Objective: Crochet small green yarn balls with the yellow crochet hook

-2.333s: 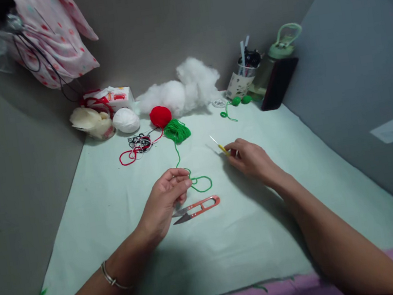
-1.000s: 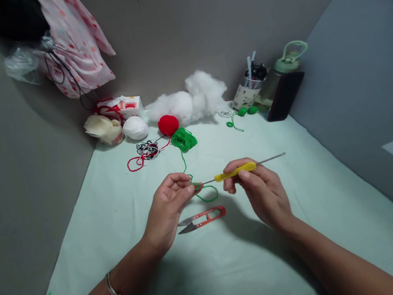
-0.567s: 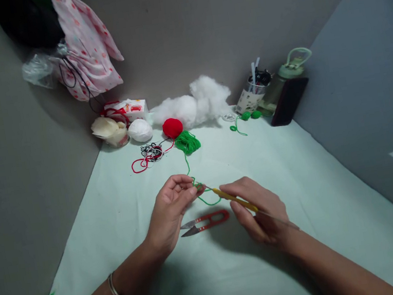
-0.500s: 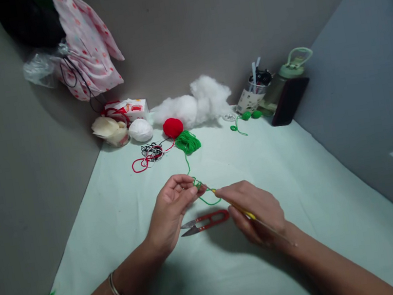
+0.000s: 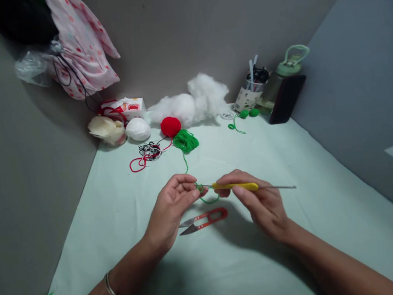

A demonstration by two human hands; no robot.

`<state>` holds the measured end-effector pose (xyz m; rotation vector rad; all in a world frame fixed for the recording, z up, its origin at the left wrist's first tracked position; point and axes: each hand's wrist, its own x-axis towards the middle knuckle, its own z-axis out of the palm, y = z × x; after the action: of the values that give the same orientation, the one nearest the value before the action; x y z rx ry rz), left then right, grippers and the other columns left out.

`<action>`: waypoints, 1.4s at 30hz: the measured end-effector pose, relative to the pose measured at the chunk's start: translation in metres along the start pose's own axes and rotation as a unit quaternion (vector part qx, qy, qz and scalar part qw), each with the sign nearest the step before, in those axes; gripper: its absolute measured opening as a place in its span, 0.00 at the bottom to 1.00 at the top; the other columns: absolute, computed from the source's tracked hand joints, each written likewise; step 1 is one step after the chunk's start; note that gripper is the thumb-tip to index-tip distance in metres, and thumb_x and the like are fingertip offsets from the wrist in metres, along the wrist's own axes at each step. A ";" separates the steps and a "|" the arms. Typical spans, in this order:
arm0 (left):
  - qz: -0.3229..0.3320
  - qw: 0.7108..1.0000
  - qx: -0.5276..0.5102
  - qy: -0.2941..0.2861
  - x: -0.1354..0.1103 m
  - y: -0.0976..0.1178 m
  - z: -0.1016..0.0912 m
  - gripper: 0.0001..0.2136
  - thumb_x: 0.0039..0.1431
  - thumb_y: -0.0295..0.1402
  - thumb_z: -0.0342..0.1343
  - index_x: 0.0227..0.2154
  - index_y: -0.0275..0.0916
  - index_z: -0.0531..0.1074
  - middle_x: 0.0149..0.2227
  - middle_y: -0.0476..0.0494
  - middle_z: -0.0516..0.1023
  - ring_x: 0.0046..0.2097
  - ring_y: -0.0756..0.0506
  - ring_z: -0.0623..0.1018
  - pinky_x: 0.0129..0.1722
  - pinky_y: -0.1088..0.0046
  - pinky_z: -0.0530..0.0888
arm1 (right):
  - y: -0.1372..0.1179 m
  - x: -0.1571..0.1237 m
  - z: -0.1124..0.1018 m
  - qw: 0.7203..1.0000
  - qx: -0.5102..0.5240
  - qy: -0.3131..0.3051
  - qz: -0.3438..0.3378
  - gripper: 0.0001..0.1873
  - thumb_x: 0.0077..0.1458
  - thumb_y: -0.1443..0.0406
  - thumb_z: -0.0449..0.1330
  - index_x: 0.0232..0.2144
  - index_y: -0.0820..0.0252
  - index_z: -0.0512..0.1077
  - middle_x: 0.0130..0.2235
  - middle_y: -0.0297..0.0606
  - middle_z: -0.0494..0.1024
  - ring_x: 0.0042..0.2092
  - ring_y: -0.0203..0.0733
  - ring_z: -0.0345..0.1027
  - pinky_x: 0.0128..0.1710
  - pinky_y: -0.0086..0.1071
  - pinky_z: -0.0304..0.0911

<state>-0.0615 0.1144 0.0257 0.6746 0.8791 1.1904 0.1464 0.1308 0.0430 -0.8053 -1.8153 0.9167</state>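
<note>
Your right hand [image 5: 264,204] closes round a yellow-handled hook [image 5: 239,187], your left hand [image 5: 169,210] pinches green yarn [image 5: 199,187] at its tip, detail too small to read, work seemingly barely begun, green skein [image 5: 186,141] beyond largely unused.

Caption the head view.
Left hand pinches green yarn, right hand holds a yellow-handled hook at it; orange snips nearby.

1 hook [image 5: 249,186], 1 snipper [image 5: 209,218], 1 green skein [image 5: 185,140], 1 red ball [image 5: 171,127], 1 white ball [image 5: 138,129]
</note>
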 end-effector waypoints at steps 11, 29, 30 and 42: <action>-0.026 0.999 0.010 -0.023 0.001 0.000 0.000 0.12 0.56 0.34 0.72 0.40 0.39 0.77 0.37 0.47 0.80 0.42 0.46 0.84 0.49 0.68 0.74 | 0.019 0.001 -0.002 0.974 0.173 0.073 0.130 0.12 0.69 0.59 0.61 0.41 0.58 0.83 0.34 0.37 0.82 0.35 0.40 0.77 0.39 0.36 0.73; -0.060 0.997 -0.037 -0.032 -0.006 0.003 0.005 0.10 0.57 0.31 0.72 0.39 0.39 0.78 0.39 0.44 0.82 0.43 0.45 0.83 0.52 0.66 0.76 | 0.014 0.012 0.009 0.911 0.317 0.049 0.258 0.16 0.54 0.53 0.73 0.35 0.58 0.78 0.25 0.31 0.78 0.26 0.36 0.70 0.30 0.29 0.68; -0.056 0.997 -0.032 -0.031 -0.006 0.003 0.005 0.10 0.56 0.32 0.72 0.39 0.39 0.78 0.39 0.44 0.81 0.43 0.45 0.83 0.50 0.67 0.76 | 0.014 0.011 0.011 0.914 0.308 0.049 0.260 0.16 0.51 0.54 0.75 0.34 0.58 0.77 0.24 0.30 0.77 0.25 0.35 0.69 0.29 0.29 0.66; -0.001 1.000 -0.007 -0.002 -0.014 0.003 0.016 0.10 0.54 0.33 0.73 0.37 0.40 0.78 0.37 0.48 0.79 0.41 0.47 0.77 0.44 0.72 0.73 | 0.006 -0.003 0.021 0.950 0.255 0.017 0.177 0.12 0.67 0.56 0.63 0.43 0.53 0.84 0.44 0.39 0.81 0.39 0.40 0.73 0.38 0.34 0.69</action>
<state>-0.0512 0.1012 0.0393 0.6644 0.8668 1.1928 0.1288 0.1265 0.0303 -0.8120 -1.3255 1.5160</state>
